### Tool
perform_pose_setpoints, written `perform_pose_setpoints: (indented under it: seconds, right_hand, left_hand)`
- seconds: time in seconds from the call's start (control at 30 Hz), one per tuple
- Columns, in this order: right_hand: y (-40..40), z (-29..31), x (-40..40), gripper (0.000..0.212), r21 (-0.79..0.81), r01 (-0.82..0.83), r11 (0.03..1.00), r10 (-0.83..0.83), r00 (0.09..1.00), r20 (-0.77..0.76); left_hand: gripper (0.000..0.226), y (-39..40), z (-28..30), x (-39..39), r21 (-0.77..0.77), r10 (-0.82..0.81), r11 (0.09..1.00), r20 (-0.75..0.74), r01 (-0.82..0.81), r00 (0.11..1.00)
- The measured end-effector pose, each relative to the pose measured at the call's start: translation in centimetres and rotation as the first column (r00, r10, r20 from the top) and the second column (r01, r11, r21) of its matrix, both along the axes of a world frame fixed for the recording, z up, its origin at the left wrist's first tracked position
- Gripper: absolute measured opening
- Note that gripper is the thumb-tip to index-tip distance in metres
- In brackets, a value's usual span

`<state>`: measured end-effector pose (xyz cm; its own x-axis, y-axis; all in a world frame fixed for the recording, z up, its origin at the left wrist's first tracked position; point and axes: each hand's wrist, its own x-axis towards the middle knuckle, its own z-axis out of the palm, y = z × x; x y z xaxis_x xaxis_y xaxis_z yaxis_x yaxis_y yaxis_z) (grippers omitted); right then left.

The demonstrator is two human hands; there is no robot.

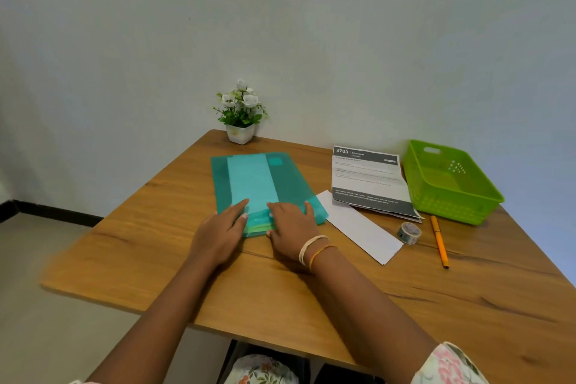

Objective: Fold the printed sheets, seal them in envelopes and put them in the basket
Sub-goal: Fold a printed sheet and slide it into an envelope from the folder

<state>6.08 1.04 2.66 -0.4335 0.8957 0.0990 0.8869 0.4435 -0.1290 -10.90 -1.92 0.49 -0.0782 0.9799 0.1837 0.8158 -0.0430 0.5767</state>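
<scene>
On the table, a folder lies at centre with both hands on its near edge. A plant stands behind it at the far edge. Right of the folder lies an envelope, then sheets, with the basket farthest right. Tape and a pen lie near the basket's near side.

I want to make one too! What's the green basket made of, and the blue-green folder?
The green basket looks like glossy moulded plastic: its walls are punched with small holes. The folder seems thin, see-through plastic, since a pale sheet shows through it.
</scene>
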Motion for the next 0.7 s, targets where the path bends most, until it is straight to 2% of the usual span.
perform_pose_setpoints:
  seconds: [0.13, 0.23, 0.3, 0.37, 0.5, 0.57, 0.67, 0.7]
  right_hand:
    - [2.0, 2.1, -0.1, 0.071, -0.184, 0.009, 0.983, -0.002, 0.999, 0.038]
    - [2.5, 3.2, -0.3, 0.070, -0.315, 0.005, 0.949, -0.017, 0.999, -0.036]
    - [2.4, 3.6, -0.4, 0.070, -0.340, 0.019, 0.940, -0.038, 0.998, -0.051]
    - [2.3, 3.7, -0.6, 0.065, -0.313, 0.028, 0.949, -0.044, 0.998, -0.045]
    - [1.4, 3.2, 0.0, 0.026, -0.247, 0.024, 0.969, -0.067, 0.984, -0.164]
    - [0.0, 2.7, 0.4, 0.015, -0.146, 0.019, 0.989, -0.044, 0.985, -0.168]
    - [-2.4, 1.6, 1.3, 0.007, 0.027, -0.036, 0.999, 0.040, 0.985, -0.166]
    - [-2.9, 1.3, 1.7, 0.006, 0.055, -0.040, 0.998, 0.049, 0.983, -0.177]
  left_hand:
    - [0.047, 0.3, 0.0, -0.1, -0.032, 0.052, 0.998, 0.073, -0.050, 0.996]
    - [0.047, 0.4, -0.1, 0.0, -0.059, 0.056, 0.997, 0.032, -0.054, 0.998]
    - [0.047, 0.5, -0.2, 0.0, -0.094, 0.053, 0.994, 0.002, -0.053, 0.999]
    - [0.046, 0.4, 0.1, 0.1, -0.105, 0.037, 0.994, -0.007, -0.038, 0.999]
    - [0.048, 0.3, 0.4, 0.3, -0.105, 0.035, 0.994, -0.009, -0.036, 0.999]
    - [0.048, 0.5, 0.1, 0.0, -0.117, 0.044, 0.992, 0.018, -0.042, 0.999]
    - [0.048, 0.8, -0.5, -0.6, -0.085, 0.029, 0.996, 0.113, -0.019, 0.993]
    - [0.049, 0.8, -0.5, -0.8, -0.054, 0.031, 0.998, 0.216, -0.020, 0.976]
